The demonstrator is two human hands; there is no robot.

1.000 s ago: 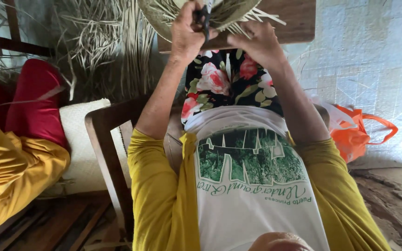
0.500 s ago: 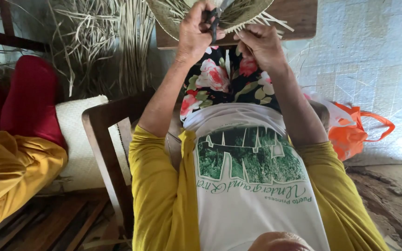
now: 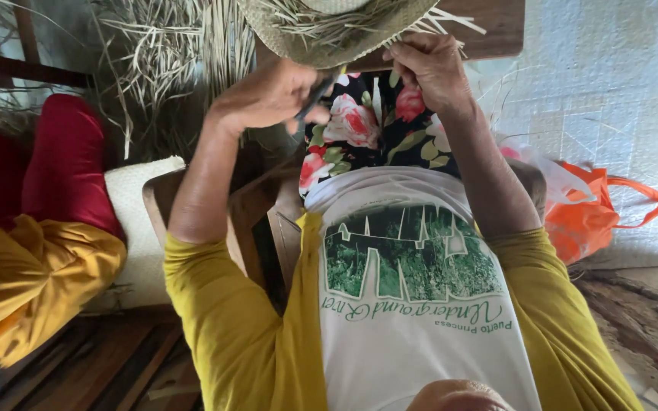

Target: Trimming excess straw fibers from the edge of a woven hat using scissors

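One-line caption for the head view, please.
Left hand holds scissors below a woven straw hat; right hand grips its frayed edge.

Woven hat at far centre: pale straw tan with a greenish tinge, loose strands cream. Scissors in left hand: dark, near black. Skirt on lap: black ground, pink and red flowers, green leaves. Shirt near centre: white body, mustard yellow sleeves, green picture print with green lettering. Bag at right: bright orange, white plastic beside it. Cushion at left: deep red. Cloth near left: golden yellow. Mat left of chair: cream, woven texture. Chair: dark brown wood. Dried leaves far left: dull beige-grey. Floor mat far right: pale bluish white, faint check.
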